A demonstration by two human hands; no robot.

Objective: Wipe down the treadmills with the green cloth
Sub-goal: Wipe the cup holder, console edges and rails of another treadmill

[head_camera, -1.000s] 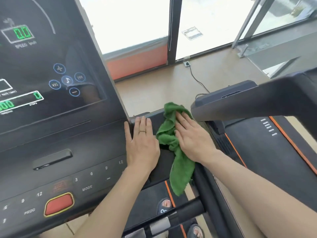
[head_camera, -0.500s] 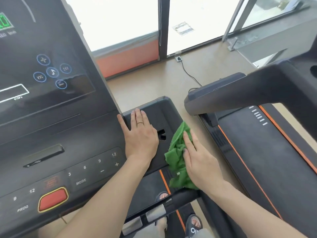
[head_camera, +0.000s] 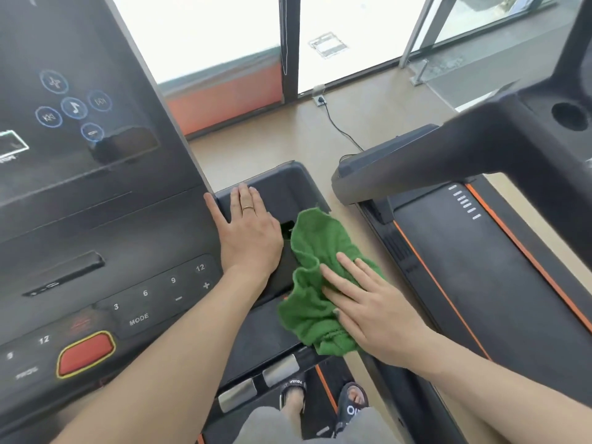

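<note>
Your right hand [head_camera: 374, 312] has dragged the green cloth [head_camera: 315, 283] back up the side tray [head_camera: 282, 184], fingers flat on it; your left hand [head_camera: 248, 232] rests open. Second treadmill [head_camera: 480, 267] looks untouched.

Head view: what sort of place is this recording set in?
Most likely a gym or fitness room. A treadmill console with speed keys and a red stop button fills the left, a second treadmill's belt runs alongside, and large floor-level windows face them.
</note>
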